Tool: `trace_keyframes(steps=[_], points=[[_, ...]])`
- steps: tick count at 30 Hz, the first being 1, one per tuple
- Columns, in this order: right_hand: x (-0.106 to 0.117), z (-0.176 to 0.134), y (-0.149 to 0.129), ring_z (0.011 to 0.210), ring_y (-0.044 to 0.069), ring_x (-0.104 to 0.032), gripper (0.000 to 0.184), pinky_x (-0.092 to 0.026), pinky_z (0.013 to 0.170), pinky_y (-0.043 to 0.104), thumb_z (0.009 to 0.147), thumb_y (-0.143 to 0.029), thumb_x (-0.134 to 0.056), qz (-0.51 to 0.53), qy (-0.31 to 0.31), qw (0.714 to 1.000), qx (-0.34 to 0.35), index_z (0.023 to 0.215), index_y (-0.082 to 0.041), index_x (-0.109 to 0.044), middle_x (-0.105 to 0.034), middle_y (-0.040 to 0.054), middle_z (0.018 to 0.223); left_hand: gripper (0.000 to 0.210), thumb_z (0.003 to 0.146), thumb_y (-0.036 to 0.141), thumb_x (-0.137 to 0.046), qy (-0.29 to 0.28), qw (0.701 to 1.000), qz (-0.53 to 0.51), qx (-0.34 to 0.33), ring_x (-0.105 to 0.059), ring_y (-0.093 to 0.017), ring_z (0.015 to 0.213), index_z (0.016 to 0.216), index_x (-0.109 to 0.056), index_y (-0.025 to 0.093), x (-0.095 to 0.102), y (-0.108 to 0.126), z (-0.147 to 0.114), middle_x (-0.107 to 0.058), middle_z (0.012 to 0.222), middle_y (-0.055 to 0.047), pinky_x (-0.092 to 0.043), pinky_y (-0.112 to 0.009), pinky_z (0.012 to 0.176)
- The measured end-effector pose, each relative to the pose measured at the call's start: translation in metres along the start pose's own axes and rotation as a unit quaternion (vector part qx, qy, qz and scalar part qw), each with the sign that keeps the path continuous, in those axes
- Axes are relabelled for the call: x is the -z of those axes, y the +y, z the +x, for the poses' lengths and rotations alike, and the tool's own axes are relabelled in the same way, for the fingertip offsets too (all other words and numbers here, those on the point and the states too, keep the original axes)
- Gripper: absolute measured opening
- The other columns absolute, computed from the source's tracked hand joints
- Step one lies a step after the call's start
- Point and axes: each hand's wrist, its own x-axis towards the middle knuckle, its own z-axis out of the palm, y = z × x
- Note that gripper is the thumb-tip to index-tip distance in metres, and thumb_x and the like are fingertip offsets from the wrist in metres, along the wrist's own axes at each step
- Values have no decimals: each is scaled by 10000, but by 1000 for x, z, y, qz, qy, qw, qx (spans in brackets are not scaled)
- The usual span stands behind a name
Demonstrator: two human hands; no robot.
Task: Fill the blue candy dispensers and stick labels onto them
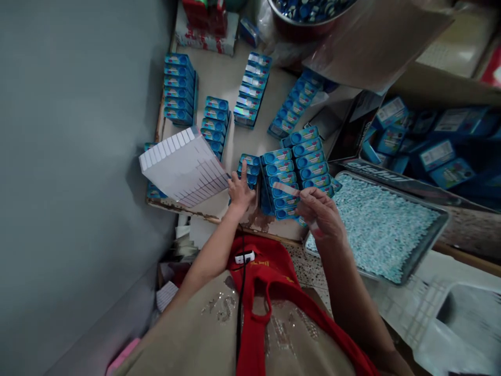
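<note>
My left hand (241, 192) is at the near edge of the table, index finger stretched out over a short row of small blue boxes (250, 159). Its fingers are apart, and nothing shows in its grip. Beside it, on the left, a white ribbed block (183, 169) with thin lines across its face sits tilted; whether my hand touches it I cannot tell. Between thumb and fingers my right hand (319, 209) pinches a thin pale strip (285, 188). The strip extends left over two rows of blue boxes (282, 168) standing close together.
Other rows of blue boxes (178, 86) stand farther back. To the right lie a tray of pale blue pellets (383, 224) and a carton (403, 180) with loose blue boxes. A bowl (309, 23) of blue pieces stands at the back. A grey wall (86, 130) borders the left.
</note>
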Motion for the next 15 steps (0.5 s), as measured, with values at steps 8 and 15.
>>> trace_keyframes(steps=[8,15], points=[[36,-14,18,456,66,-198,372,-144,444,279,720,-487,-913,9,2,1000,-1,773,-232,-648,-340,-84,522,684,563,79,-857,-128,961,202,-138,-386,-421,1410,1212,-717,239,68,-10,8,-594,1275,-133,-305,-497,1233],[-24,-15,45,450,68,-145,476,-211,477,262,743,-501,-881,107,-113,987,-42,678,-242,-486,-191,-116,498,779,427,103,-990,-161,970,143,-114,-288,-435,1518,1148,-733,247,83,-1,-13,-585,1400,-129,-230,-491,1269]])
